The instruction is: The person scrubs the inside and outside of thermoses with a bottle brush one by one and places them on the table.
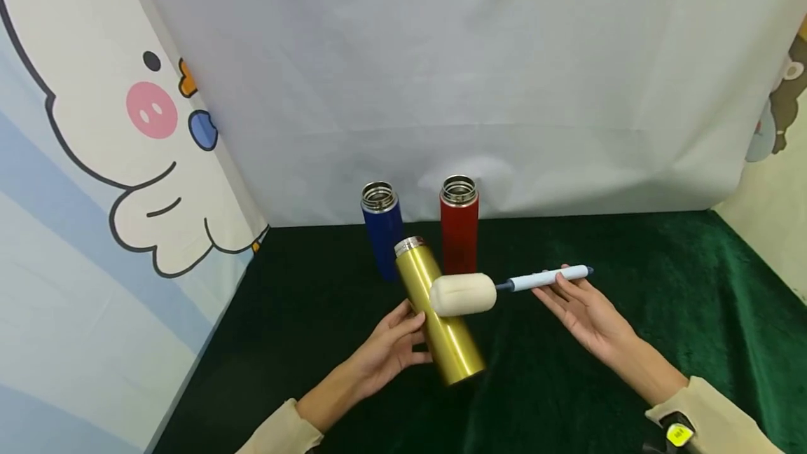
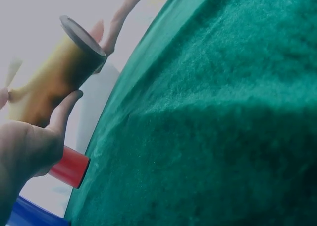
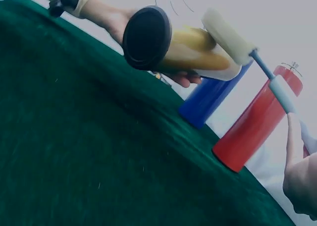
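Observation:
My left hand grips a gold thermos bottle, tilted with its steel mouth up and to the left and no lid on it. The left wrist view has the same gold bottle held above the green cloth, thumb along its side. In my right hand is a bottle brush, its pale blue handle pinched between thumb and fingers. The brush's cream sponge head lies across the gold bottle's side in the head view. The right wrist view has the sponge head alongside the bottle wall.
An open blue bottle and an open red bottle stand upright behind the gold one. Dark green cloth covers the table. A pale curtain hangs at the back, and a cartoon-printed sheet borders the left.

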Motion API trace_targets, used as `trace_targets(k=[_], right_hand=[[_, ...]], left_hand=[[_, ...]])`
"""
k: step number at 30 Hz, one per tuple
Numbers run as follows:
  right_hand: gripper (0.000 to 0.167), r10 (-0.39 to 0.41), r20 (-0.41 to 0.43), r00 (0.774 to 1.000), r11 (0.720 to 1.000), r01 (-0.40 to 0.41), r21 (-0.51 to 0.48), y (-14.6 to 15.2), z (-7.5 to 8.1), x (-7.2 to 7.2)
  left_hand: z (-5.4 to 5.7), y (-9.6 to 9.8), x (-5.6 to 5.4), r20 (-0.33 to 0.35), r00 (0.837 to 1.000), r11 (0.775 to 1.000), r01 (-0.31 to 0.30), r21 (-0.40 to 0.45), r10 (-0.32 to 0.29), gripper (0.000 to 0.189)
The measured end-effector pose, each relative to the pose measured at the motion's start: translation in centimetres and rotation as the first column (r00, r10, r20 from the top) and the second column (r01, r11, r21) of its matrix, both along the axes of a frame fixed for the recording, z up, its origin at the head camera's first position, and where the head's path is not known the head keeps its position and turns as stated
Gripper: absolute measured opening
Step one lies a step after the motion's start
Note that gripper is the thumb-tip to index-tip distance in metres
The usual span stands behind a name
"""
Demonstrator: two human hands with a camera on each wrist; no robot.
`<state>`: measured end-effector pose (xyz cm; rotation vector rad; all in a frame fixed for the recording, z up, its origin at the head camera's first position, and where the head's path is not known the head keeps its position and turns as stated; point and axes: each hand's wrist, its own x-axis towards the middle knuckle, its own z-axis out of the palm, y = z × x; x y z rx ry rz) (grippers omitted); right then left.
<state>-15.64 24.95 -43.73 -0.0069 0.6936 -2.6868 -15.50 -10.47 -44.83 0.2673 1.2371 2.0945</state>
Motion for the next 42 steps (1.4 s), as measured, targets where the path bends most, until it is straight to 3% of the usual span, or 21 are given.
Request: trace_targets(k=[5,9,14,18,24,28,34,39,42], right_hand=[[0.025,0.031,-0.096,0.995,0.99,-0.017,0.142,1.5,0.0,0.8],[0.032,0.084,-0.16,0.983,0.979,-0.052,0.196,2.6,-0.2,0.7],[0.031,0.085,-0.152,0.985,0.977,-0.052,0.208,2.8,0.0,-0.1],[0.027,0.016,-0.084,0.996,0.99,-0.004,0.139,2.1,1.0,-1.2],[0.017,-0.063,0.01,0.998,0.994,0.064,-0.088,0.7,3.1,-2.8],[0.016,-0.074,0.056,0.996,0.989,0.081,-0.124,0.4,3.6,-2.9],[0.018,-0.024,0.071,0.997,0.999,0.027,-0.035,1.2,2.7,-1.5],[0.025,0.075,-0.022,0.997,0.997,-0.074,0.018,2.3,0.8,-0.2],[0.033,0.166,-0.095,0.982,0.985,-0.159,0.073,2.3,-0.5,0.2]], left_hand=[[-0.1,0.3,-0.2,-0.008,1.0,1.0,-0.016,0.012,0.016,0.057],[-0.1,0.5,-0.4,-0.007,0.999,0.999,-0.031,0.009,0.031,0.055],[0.0,1.0,-0.4,0.002,1.0,1.0,-0.022,0.01,0.022,0.054],[0.0,1.5,-0.4,-0.002,1.0,1.0,0.022,0.017,-0.022,0.054],[0.0,2.0,-0.4,-0.006,0.996,0.996,0.091,-0.012,-0.091,0.057],[0.0,2.3,-0.4,-0.025,0.994,0.994,0.106,-0.027,-0.106,0.062],[0.1,2.4,-0.7,-0.026,0.998,0.998,0.061,0.005,-0.061,0.064],[-0.1,1.9,-0.7,0.003,1.0,0.999,0.025,0.034,-0.025,0.063],[-0.1,0.9,-0.3,0.025,1.0,1.0,-0.016,0.023,0.015,0.061]])
